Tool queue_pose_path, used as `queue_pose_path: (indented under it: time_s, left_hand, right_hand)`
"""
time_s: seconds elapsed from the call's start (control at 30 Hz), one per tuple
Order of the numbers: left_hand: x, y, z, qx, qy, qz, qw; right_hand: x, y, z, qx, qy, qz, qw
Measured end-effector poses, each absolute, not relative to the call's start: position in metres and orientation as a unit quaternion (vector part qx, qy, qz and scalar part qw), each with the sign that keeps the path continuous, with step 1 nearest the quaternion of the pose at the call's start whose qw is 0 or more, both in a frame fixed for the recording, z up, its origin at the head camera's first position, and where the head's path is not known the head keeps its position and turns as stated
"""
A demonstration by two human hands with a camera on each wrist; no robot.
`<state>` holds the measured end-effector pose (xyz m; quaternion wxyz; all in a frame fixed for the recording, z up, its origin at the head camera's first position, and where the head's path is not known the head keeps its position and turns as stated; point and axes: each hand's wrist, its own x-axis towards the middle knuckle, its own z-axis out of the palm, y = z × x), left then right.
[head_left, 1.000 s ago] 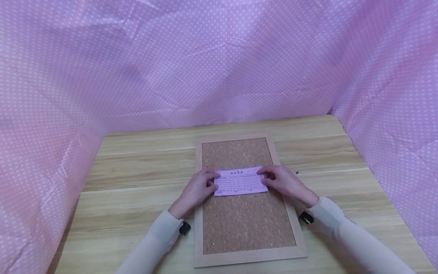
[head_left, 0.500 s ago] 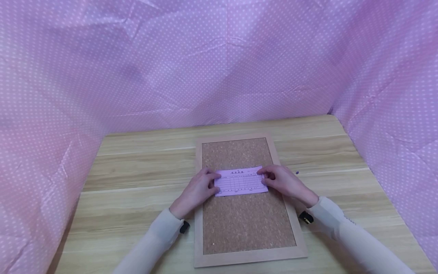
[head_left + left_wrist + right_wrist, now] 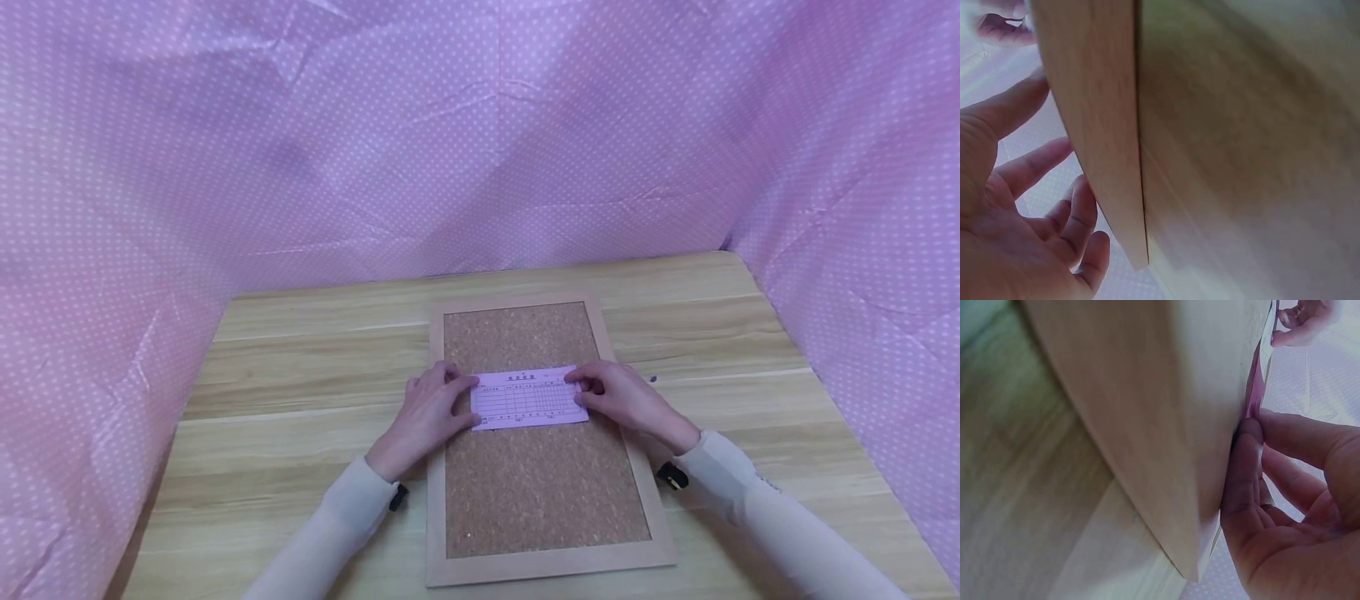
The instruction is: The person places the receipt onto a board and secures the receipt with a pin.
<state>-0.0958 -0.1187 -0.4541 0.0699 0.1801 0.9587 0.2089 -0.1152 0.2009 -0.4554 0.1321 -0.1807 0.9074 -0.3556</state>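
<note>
Nearest the person, two pale sleeves (image 3: 341, 521) are reaching over a wood-framed corkboard (image 3: 547, 492) that is lying on the bench (image 3: 315, 367). Past its near end, a pinkish printed slip (image 3: 528, 398) is lying crosswise around the middle of the cork. The left hand (image 3: 426, 412) is keeping its fingers spread, thumb and forefinger touching the slip's left edge, while the right hand (image 3: 626, 400) is pinching the right edge between thumb and finger. The slip is looking light, thin and floppy, probably easy to crease or tear, so the short side edges are seeming the best hold. Farther off, a dotted cloth (image 3: 450, 150) is hanging behind the bench.
</note>
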Motion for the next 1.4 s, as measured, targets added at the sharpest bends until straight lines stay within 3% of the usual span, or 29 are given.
queue_pose_path:
  time_s: [0.97, 1.4]
  left_hand:
    - [-0.097, -0.125, -0.456, 0.194, 0.966, 0.160, 0.057]
    - [-0.099, -0.126, -0.456, 0.187, 0.967, 0.161, 0.068]
  right_hand:
    - [-0.115, 0.201, -0.452, -0.203, 0.920, -0.311, 0.125]
    - [-0.101, 0.211, -0.445, -0.193, 0.910, -0.364, 0.047]
